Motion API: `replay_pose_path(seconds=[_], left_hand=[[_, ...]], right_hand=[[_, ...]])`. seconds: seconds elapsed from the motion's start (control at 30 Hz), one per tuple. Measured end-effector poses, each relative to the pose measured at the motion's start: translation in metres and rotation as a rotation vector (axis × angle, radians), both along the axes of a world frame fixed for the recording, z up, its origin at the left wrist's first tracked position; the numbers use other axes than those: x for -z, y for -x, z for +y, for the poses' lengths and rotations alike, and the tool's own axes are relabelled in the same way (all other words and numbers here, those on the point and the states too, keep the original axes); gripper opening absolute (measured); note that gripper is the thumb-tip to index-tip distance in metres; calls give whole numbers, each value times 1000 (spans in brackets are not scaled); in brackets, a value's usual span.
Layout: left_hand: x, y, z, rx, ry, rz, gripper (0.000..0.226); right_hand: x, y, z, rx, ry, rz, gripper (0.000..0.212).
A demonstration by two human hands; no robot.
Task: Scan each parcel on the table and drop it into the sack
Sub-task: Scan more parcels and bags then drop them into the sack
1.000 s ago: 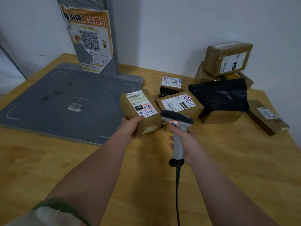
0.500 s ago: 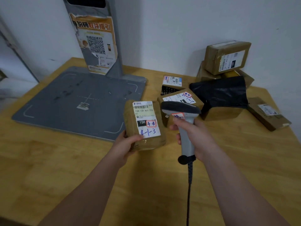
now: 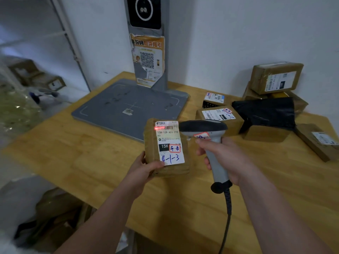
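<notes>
My left hand (image 3: 145, 168) grips the near end of a small brown parcel (image 3: 152, 143) with a white label marked 4-1-3, held above the wooden table (image 3: 91, 158). My right hand (image 3: 227, 158) is wrapped round the grey handle of a corded barcode scanner (image 3: 203, 127), whose dark head sits just right of the parcel. A red scan line lies across the barcode at the top of the label. Several other parcels (image 3: 220, 114) wait at the table's back right. The sack is not clearly visible.
A grey scanning plate (image 3: 110, 105) with an upright post (image 3: 148, 52) stands at the back of the table. A black plastic bag parcel (image 3: 266, 110) lies among stacked brown boxes (image 3: 277, 77). Left of the table are shelving, more boxes and a pale bag on the floor.
My left hand drew the parcel toward me and turned its label upright. The scanner moved right beside it, and its red line now falls on the barcode. The view shifted left.
</notes>
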State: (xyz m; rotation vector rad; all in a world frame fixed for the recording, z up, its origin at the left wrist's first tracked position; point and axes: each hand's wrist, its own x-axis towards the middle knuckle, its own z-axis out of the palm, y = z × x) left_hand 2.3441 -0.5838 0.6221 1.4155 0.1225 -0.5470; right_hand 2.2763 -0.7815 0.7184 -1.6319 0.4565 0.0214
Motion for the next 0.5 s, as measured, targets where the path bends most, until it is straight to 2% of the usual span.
replay_pose_path(seconds=[0.33, 0.5], left_hand=[[8, 2, 17, -16, 1, 10, 43], [18, -2, 36, -114, -15, 47, 44]], right_hand=[[14, -8, 11, 18, 0, 26, 14], [58, -29, 5, 95, 129, 149, 19]])
